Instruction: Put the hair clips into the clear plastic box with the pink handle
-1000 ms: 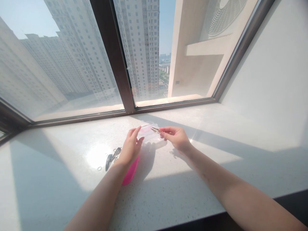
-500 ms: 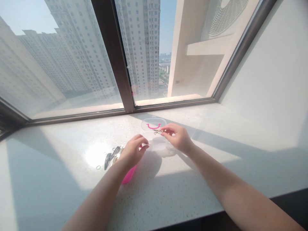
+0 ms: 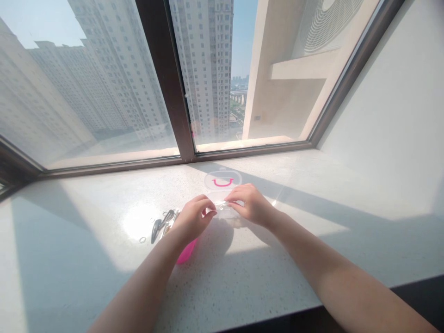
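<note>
My left hand (image 3: 192,217) and my right hand (image 3: 251,204) meet over a small clear box (image 3: 231,214) that sits on the white speckled bench (image 3: 312,194). The fingers (image 3: 234,198) of my right hand are pinched together on a small metal piece (image 3: 222,206), held low over the box, just beyond my left fingertips. It is too small and bright to make out its shape. My left fingers are curled inward, their tips at the near left edge of the box; I cannot tell whether they grip it or only rest on it. The box's clear lid (image 3: 222,179), marked with a pink curved line, lies open just beyond both hands, toward the window frame (image 3: 173,92). Under my left wrist, nearer to me than the fingers, a pink object (image 3: 186,252) shows, partly hidden by the arm. Just left of my left hand lies a cluster of metal clips (image 3: 161,226), with a small ring (image 3: 142,240) a little further left, apart from them.
</note>
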Available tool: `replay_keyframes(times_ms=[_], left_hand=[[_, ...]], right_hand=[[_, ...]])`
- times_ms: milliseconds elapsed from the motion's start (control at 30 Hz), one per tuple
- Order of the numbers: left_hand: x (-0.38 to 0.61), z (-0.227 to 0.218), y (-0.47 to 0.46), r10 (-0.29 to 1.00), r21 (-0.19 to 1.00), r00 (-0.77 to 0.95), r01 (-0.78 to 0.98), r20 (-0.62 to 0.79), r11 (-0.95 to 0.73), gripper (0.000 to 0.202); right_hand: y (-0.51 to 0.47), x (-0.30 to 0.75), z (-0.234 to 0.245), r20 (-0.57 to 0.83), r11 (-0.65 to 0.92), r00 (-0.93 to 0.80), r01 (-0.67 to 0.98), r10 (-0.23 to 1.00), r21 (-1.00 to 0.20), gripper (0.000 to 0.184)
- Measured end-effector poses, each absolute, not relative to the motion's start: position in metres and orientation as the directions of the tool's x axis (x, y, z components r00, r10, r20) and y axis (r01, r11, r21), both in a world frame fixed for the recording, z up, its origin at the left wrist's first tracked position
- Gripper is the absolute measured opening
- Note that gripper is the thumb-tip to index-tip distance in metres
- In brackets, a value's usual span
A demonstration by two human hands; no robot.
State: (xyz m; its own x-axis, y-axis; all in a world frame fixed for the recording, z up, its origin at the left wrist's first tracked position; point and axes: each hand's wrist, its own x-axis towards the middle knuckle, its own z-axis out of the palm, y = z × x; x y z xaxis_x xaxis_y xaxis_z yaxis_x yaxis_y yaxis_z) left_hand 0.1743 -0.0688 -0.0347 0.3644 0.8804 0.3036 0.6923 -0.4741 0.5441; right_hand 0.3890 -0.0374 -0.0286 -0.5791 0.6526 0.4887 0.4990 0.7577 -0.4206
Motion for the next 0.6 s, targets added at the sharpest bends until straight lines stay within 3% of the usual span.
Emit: replay_keyframes(times_ms=[167, 467, 600], left_hand=[[0.1741, -0.0348, -0.0686, 0.878, 0.539, 0.372, 0.693, 0.302, -0.479, 0.007], [0.1744, -0.0355, -0.0690, 0.876, 0.538, 0.372, 0.692, 0.306, -0.481, 0.007], [0.1744, -0.0350, -0.0692, 0.877, 0.531, 0.370, 0.698, 0.306, -0.480, 0.007]], right_hand=[[-0.0378, 0.3903, -0.0281, 0.438, 0.752, -0.612, 0.530, 0.659, -0.391, 0.014], [-0.0381, 0.3927, -0.0246, 0.342, 0.741, -0.658, 0.574, 0.671, -0.349, 0.034], [-0.0389, 0.3923, -0.0239, 0.397, 0.735, -0.619, 0.553, 0.678, -0.392, 0.030]])
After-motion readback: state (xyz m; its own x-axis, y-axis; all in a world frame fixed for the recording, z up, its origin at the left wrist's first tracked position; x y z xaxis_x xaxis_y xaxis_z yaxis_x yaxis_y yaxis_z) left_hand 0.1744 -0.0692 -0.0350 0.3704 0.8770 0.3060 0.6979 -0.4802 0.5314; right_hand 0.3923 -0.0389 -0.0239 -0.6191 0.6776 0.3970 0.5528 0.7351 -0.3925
